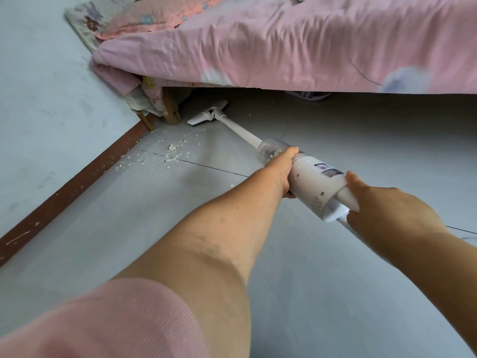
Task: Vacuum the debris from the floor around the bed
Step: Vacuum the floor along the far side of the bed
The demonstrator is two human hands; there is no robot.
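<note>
A white stick vacuum (316,183) stretches from my hands toward the bed. Its floor head (206,116) rests on the grey floor by the bed's wooden leg (171,109), partly under the bed's edge. My left hand (280,174) grips the vacuum's body just behind the clear dust cup (273,148). My right hand (387,213) holds the rear handle. White debris flakes (173,152) lie scattered on the floor left of the head, near the wall. The bed (284,42) carries a pink quilt that hangs over its side.
A brown skirting board (77,182) runs along the pale wall on the left. A shoe (308,95) lies under the bed. A thin cord (462,230) crosses the floor at the right. A few stray flakes (232,186) lie nearer to me.
</note>
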